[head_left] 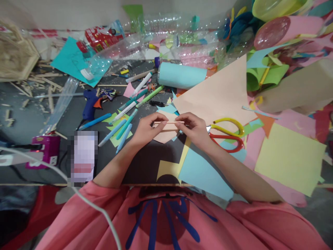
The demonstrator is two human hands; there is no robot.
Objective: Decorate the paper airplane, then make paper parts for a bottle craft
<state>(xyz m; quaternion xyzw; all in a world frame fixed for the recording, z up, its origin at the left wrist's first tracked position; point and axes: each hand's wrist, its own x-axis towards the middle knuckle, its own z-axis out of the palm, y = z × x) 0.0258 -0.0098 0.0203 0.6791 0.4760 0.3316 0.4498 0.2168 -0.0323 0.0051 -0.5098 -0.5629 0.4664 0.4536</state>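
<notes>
Between my two hands a thin pale strip (171,122) runs sideways, pinched at its left end by my left hand (151,127) and at its right end by my right hand (193,128). Under it lies a peach paper piece (165,135) with a pointed lower edge. Whether my fingers also grip this paper, I cannot tell. Scissors with one yellow and one red handle (227,134) rest just right of my right hand. Several markers (122,128) lie left of my left hand.
A blue glue gun (90,102), a phone (83,156) and a magenta box (45,151) are at the left. Plastic bottles (104,38) and a blue-wrapped roll (182,75) stand behind. Coloured paper (290,156) covers the right. A white cable (85,201) crosses the lower left.
</notes>
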